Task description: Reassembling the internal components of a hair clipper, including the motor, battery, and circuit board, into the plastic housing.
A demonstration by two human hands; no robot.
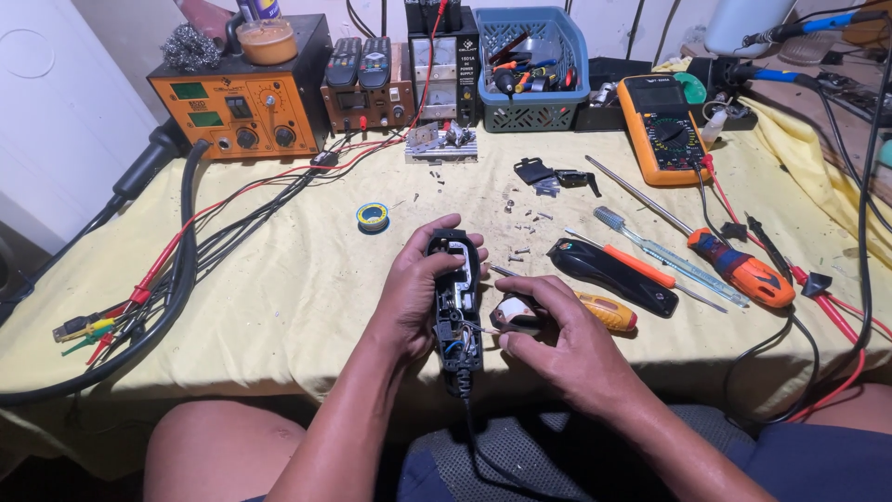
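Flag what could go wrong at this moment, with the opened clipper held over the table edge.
1. The left hand grips the opened clipper body beyond the table edge; the right hand works at its thin wires, which might snap or pull loose.
2. Loose screws lie scattered on the yellow cloth; a sleeve or tool might sweep some away.
3. The clipper's cord hangs over the lap and might snag.

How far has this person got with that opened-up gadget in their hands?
Done: the black device is open, its insides showing; its black cover lies on the yellow cloth, loose screws nearby.
In hand: the left hand grips the body; the right hand pinches a small part at its lower end.
Left: cover and screws are not yet back on; screwdrivers lie unused.
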